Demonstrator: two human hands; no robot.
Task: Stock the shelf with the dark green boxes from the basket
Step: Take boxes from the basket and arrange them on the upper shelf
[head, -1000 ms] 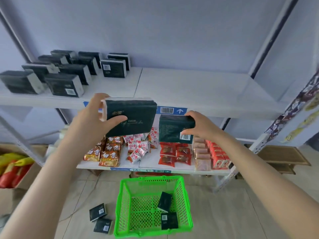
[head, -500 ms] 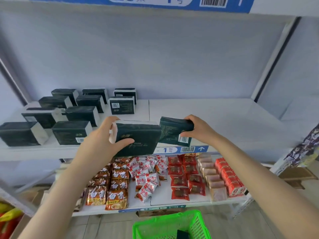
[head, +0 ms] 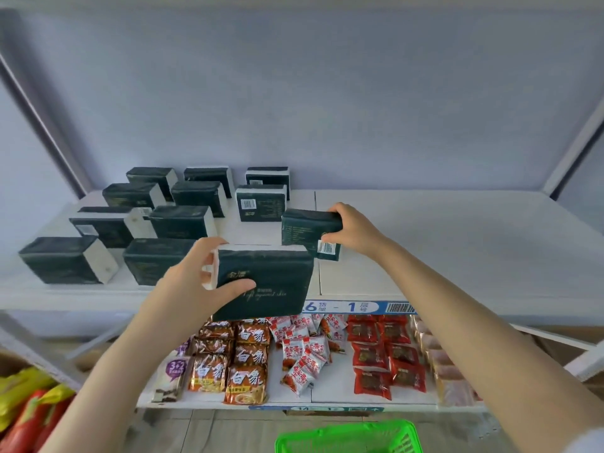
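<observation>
Bags (head: 26,407): yellow and red packs lie at the bottom-left corner of the view, below the shelving.
Stocked boxes (head: 183,220): ten dark green boxes with white ends stand in loose rows on the left half of the upper shelf (head: 457,256), from its back edge to near its front edge.
Left hand (head: 192,289): grasping the left box (head: 268,286), thumb across the dark front face and fingers curled round the white end.
Left box: held off the upper shelf, in front of its front edge near the middle, and covering part of the blue label strip (head: 356,307).
Noodle packs (head: 242,364): brown and orange, on the left part of the lower shelf (head: 333,390).
Right box (head: 307,228): over the upper shelf's middle, just right of the stocked boxes, slightly tilted, barcode at its lower right corner; whether it touches the shelf cannot be told.
Right hand (head: 354,230): grasping the right box by its right end, fingers on top and thumb below.
Basket (head: 349,436): bright green, only its rim shows at the bottom edge of the view.
Red packs (head: 385,354): on the right part of the lower shelf.
</observation>
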